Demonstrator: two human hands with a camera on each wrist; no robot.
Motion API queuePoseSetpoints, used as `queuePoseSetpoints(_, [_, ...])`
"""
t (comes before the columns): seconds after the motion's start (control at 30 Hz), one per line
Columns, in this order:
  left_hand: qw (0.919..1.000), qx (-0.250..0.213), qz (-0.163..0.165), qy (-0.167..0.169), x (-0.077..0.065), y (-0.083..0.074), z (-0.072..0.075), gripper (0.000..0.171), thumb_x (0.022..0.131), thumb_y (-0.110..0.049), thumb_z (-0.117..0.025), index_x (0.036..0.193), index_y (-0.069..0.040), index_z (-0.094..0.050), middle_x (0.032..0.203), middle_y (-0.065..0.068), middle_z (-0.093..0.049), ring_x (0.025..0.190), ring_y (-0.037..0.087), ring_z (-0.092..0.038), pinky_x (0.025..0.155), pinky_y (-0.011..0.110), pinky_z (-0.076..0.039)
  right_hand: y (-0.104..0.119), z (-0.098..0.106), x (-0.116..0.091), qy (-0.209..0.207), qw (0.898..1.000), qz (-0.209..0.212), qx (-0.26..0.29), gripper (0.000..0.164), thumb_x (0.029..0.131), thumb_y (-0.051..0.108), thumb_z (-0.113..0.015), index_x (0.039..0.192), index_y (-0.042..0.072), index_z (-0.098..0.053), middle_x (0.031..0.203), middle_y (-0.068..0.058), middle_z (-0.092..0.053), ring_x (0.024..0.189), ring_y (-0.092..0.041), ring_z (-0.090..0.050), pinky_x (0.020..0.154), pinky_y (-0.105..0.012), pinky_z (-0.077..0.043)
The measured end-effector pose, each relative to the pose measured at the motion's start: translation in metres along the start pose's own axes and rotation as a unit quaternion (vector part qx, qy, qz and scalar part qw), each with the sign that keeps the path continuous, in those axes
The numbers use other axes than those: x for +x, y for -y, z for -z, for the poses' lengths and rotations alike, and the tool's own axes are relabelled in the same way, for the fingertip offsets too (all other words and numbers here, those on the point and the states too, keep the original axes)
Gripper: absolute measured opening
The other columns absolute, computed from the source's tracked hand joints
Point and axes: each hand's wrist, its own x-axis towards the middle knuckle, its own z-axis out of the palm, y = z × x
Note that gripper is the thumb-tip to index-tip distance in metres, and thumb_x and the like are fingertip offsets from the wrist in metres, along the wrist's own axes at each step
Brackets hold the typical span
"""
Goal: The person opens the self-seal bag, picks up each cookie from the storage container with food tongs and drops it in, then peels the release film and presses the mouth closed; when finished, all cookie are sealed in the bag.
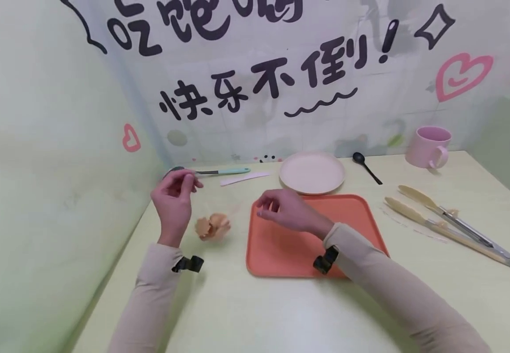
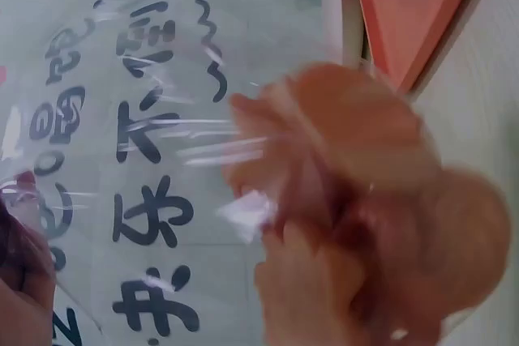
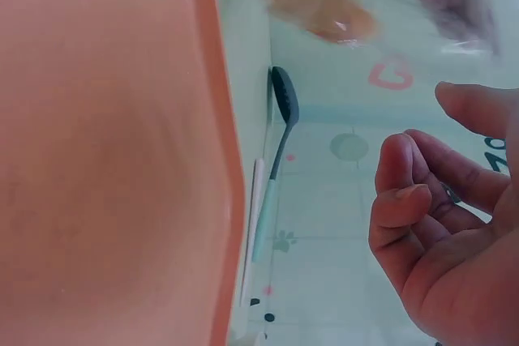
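My left hand [image 1: 174,198] is raised at the left and pinches the top of a clear plastic bag, nearly invisible in the head view. Inside the bag hang brown pieces that look like eggshells [image 1: 213,226]; in the left wrist view these eggshells [image 2: 349,143] are large and blurred behind shiny film. My right hand [image 1: 283,208] hovers over the left part of an orange tray [image 1: 317,272]. In the right wrist view the right hand [image 3: 454,224] has loosely bent fingers, the thumb apart, and nothing between them.
Along the back lie a slotted turner with a mint handle [image 1: 233,171], a pale flat strip [image 1: 245,178], a pink plate [image 1: 312,172] and a black spoon [image 1: 367,167]. A pink mug [image 1: 428,147] and tongs [image 1: 449,228] are at the right. Walls rise behind and at the left.
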Motion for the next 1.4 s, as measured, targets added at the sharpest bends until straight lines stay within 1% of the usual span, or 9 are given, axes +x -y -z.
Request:
queuePoseSetpoints(0.13, [0.9938,0.062,-0.066,0.064,0.004,-0.004,-0.007,0.016,0.095,-0.003,-0.067,0.098,0.012,-0.069,0.084,0.002,-0.071,0.073,0.007,-0.07,0.067,0.018,-0.055,-0.004,-0.005,0.004,-0.002,0.999,-0.014,0.029,0.025,0.093,0.021,-0.07,0.114,0.007,-0.069,0.095,-0.005,-0.067,0.077,-0.016,-0.062,0.068,-0.03,-0.053])
queuePoseSetpoints(0.33, [0.9889,0.1,-0.088,0.065,0.005,-0.005,-0.019,0.014,0.095,-0.005,-0.067,0.099,0.008,-0.071,0.085,0.025,-0.069,0.075,0.002,-0.069,0.072,0.017,-0.058,-0.005,-0.025,0.005,0.001,0.998,-0.012,0.064,0.041,0.089,0.028,-0.077,0.124,0.013,-0.063,0.117,-0.008,-0.066,0.089,-0.016,-0.064,0.074,-0.031,-0.055])
queuePoseSetpoints(0.57, [0.987,0.117,-0.074,0.082,-0.008,-0.005,-0.025,0.013,0.095,-0.002,-0.066,0.103,0.006,-0.072,0.09,0.022,-0.07,0.075,-0.001,-0.069,0.068,0.019,-0.06,-0.007,-0.032,0.007,-0.136,0.982,0.008,0.132,0.012,0.1,0.019,-0.063,0.104,0.012,-0.072,0.102,-0.006,-0.071,0.087,-0.022,-0.064,0.076,-0.034,-0.055])
queuePoseSetpoints(0.7, [0.9835,0.131,-0.094,0.081,-0.008,-0.009,-0.024,0.016,0.096,-0.007,-0.066,0.104,0.005,-0.071,0.091,0.021,-0.069,0.072,-0.001,-0.069,0.064,0.02,-0.06,-0.009,-0.025,0.003,-0.167,0.97,0.012,0.179,0.011,0.099,0.01,-0.063,0.097,0.004,-0.072,0.093,-0.012,-0.07,0.08,-0.028,-0.063,0.069,-0.029,-0.055])
queuePoseSetpoints(0.8, [0.9811,0.142,-0.108,0.074,-0.009,-0.008,-0.022,0.015,0.097,-0.006,-0.064,0.104,0.007,-0.067,0.09,0.02,-0.068,0.069,-0.002,-0.067,0.062,0.019,-0.059,-0.007,-0.017,-0.003,-0.183,0.959,0.049,0.211,0.009,0.098,0.003,-0.062,0.091,-0.003,-0.066,0.096,-0.019,-0.068,0.085,-0.026,-0.069,0.072,-0.026,-0.057])
queuePoseSetpoints(0.97, [0.9866,0.098,-0.085,0.099,-0.015,-0.004,-0.021,0.012,0.1,0.0,-0.056,0.104,0.011,-0.056,0.082,0.022,-0.067,0.063,0.0,-0.068,0.061,0.02,-0.059,0.0,0.003,-0.013,-0.154,0.957,0.123,0.212,0.017,0.095,-0.004,-0.062,0.08,-0.002,-0.055,0.094,-0.019,-0.07,0.089,-0.022,-0.074,0.075,-0.028,-0.061])
queuePoseSetpoints(1.13, [0.9871,0.047,-0.049,0.145,-0.022,-0.005,-0.021,0.013,0.097,0.005,-0.058,0.107,0.013,-0.054,0.078,0.03,-0.068,0.062,0.003,-0.071,0.057,0.027,-0.06,0.0,0.021,-0.027,-0.108,0.952,0.107,0.265,0.014,0.092,-0.01,-0.063,0.092,-0.004,-0.05,0.084,-0.011,-0.067,0.081,-0.019,-0.075,0.072,-0.032,-0.062])
queuePoseSetpoints(1.3, [0.9752,0.01,-0.028,0.219,-0.026,-0.014,-0.024,0.015,0.091,0.012,-0.063,0.106,0.013,-0.06,0.083,0.032,-0.071,0.07,0.006,-0.075,0.062,0.033,-0.063,-0.009,0.036,-0.043,-0.083,0.953,0.071,0.283,0.032,0.095,-0.002,-0.064,0.127,0.001,-0.058,0.08,-0.007,-0.065,0.076,-0.021,-0.072,0.068,-0.033,-0.06])
queuePoseSetpoints(1.4, [0.9624,-0.024,-0.02,0.27,-0.026,-0.019,-0.026,0.013,0.09,0.018,-0.059,0.102,0.015,-0.065,0.087,0.032,-0.071,0.077,0.011,-0.077,0.068,0.038,-0.063,-0.016,0.044,-0.052,-0.081,0.956,0.046,0.279,0.034,0.097,0.005,-0.065,0.13,0.006,-0.064,0.078,-0.004,-0.068,0.073,-0.019,-0.069,0.069,-0.033,-0.06])
